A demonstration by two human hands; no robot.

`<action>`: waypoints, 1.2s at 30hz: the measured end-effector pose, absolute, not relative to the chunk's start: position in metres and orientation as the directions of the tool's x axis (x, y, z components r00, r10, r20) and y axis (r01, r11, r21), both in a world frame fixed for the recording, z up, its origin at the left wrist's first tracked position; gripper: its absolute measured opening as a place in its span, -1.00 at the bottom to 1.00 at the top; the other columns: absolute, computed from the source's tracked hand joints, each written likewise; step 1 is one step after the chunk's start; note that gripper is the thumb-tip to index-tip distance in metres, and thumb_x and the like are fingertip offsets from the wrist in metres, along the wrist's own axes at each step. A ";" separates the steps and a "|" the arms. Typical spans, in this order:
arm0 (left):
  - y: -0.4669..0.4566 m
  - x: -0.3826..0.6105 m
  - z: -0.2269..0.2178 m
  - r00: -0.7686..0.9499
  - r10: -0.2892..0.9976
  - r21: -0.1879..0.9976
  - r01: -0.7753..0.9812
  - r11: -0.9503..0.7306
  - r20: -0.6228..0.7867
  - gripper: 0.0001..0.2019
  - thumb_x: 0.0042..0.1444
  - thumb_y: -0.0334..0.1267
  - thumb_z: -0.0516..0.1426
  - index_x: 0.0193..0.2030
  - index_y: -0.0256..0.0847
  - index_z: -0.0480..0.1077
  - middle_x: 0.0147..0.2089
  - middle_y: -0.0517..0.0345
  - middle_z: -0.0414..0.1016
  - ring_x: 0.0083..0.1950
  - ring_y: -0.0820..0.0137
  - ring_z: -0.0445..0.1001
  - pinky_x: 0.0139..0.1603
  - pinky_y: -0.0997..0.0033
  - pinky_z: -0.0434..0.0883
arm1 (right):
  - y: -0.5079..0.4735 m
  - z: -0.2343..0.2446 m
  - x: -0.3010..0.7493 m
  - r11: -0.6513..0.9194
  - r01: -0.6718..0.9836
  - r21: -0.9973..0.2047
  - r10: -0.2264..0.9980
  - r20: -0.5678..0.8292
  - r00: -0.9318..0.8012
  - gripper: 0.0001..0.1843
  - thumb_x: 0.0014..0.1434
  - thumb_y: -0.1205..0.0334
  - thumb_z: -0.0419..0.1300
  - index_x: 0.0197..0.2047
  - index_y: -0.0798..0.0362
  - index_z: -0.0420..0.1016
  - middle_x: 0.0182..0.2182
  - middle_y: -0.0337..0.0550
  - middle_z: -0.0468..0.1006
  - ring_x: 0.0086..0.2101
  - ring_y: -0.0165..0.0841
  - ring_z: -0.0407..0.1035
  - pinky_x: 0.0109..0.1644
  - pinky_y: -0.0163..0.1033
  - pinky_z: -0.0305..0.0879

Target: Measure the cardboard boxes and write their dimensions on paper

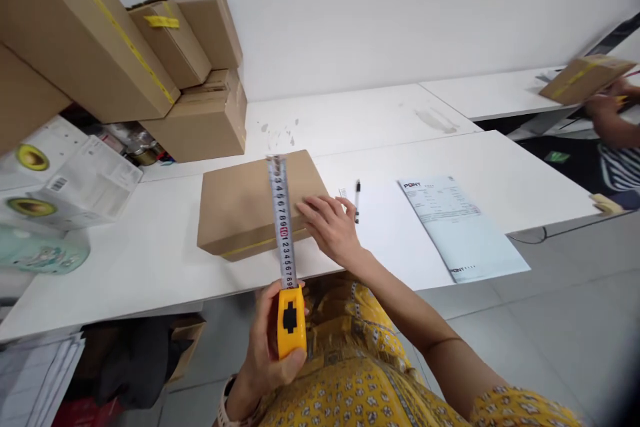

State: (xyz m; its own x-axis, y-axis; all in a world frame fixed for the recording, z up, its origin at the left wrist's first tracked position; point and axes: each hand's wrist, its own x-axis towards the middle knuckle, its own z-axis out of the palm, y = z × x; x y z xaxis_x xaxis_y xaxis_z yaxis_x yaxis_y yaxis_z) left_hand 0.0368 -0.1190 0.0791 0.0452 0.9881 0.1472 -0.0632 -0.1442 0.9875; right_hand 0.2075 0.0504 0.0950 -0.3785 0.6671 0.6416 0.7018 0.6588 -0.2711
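My left hand point(267, 337) is wrapped round a yellow tape measure point(291, 325) in front of the table edge. Its metal blade point(281, 223) is drawn out and reaches away from me over a closed cardboard box point(235, 197), with the blade's end near the box's far top edge. Yellow tape runs along the near side of the box. My right hand point(330, 227) lies on the box's right end, fingers stretched out over the top. Beside that hand are a black-capped pen point(357, 200) and a small label, partly hidden by the hand.
Cardboard boxes point(195, 123) are stacked at the back left, above white avocado-print cartons point(90, 180) and a mint-green object point(45, 248). A printed document point(460, 227) lies to the right on the white table point(390, 267). At far right another person's hands hold a taped box point(585, 77).
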 end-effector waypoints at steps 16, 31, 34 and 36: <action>-0.097 0.057 0.083 0.360 0.929 0.880 0.410 -0.241 0.086 0.10 -0.11 -0.27 0.37 0.52 0.05 -0.14 0.28 -0.09 0.40 0.18 -0.01 0.49 0.14 0.01 0.47 | -0.019 0.113 0.280 0.417 -0.010 -0.909 0.896 0.413 -0.161 -0.84 0.32 0.20 0.21 -0.06 -0.07 0.55 -0.46 -0.26 0.55 -0.54 -0.42 0.42 -0.52 -0.28 0.38; 0.006 0.002 0.171 -0.039 0.769 0.214 0.968 -0.128 0.638 -0.25 0.08 -0.07 0.32 0.37 -0.23 0.22 0.20 -0.11 0.48 0.12 -0.01 0.50 0.05 0.06 0.45 | 0.166 0.049 0.338 0.371 0.918 0.138 0.909 0.147 -0.390 -0.43 0.20 0.64 -0.09 0.19 0.16 0.43 -0.14 0.14 0.57 -0.20 -0.15 0.38 -0.32 -0.16 0.09; 0.034 -0.007 0.163 -0.065 0.823 0.164 0.986 -0.035 0.564 -0.35 0.15 -0.08 0.26 0.33 -0.28 0.27 0.17 -0.12 0.50 0.12 -0.02 0.48 0.08 0.03 0.40 | 0.181 0.044 0.336 0.529 0.794 0.299 0.819 0.064 -0.570 -0.49 0.22 0.62 -0.08 0.13 0.21 0.48 -0.11 0.18 0.58 -0.14 -0.12 0.34 -0.27 -0.12 0.09; 0.046 -0.012 0.155 -0.074 0.831 0.172 0.985 -0.026 0.551 -0.40 0.17 -0.08 0.23 0.29 -0.33 0.31 0.22 -0.18 0.46 0.17 -0.05 0.44 0.14 -0.03 0.35 | 0.185 0.042 0.336 0.599 0.724 0.341 0.766 0.017 -0.642 -0.59 0.21 0.60 -0.03 -0.03 0.20 0.55 -0.18 0.16 0.59 -0.14 -0.13 0.31 -0.25 -0.12 0.08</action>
State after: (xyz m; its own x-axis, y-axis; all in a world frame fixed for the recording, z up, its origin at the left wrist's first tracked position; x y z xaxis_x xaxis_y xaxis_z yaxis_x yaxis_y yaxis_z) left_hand -0.0119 0.0458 0.1547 -0.0737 0.8314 0.5508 0.9848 -0.0264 0.1716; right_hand 0.3360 0.1852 0.0425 -0.6424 0.7662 0.0173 0.7242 0.5995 0.3409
